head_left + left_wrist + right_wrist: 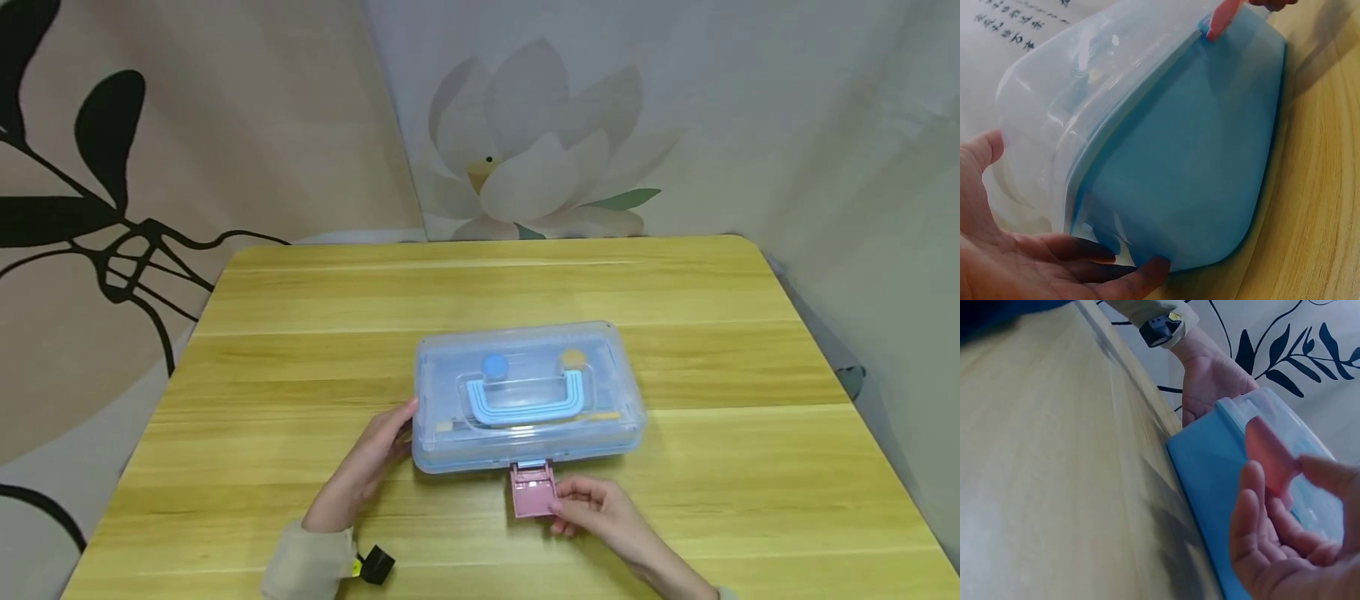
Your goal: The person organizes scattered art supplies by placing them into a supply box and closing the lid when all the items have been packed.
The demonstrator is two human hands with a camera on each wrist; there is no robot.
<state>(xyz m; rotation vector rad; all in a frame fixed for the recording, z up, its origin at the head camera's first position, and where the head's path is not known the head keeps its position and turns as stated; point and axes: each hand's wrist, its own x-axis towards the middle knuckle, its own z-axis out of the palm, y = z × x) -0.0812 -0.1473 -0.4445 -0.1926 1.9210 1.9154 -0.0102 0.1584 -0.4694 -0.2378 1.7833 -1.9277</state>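
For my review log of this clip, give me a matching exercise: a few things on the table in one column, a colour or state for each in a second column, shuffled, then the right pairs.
Column one:
1. latch
2. carry handle
3. left hand
4. table

Column two:
A. light blue, lying flat on the lid
B. yellow wood grain
C. pink, swung out toward the person
D. resting against the end of the box

Pairs: 1-C, 2-A, 3-D, 4-B

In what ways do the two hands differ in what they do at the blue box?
The left hand lies with straight fingers against the left end of the box; the right hand pinches the pink latch at its front. The left hand's wrist shows a beige sleeve and a black strap; the right hand's wrist looks bare. Both hands are low over the wooden table.
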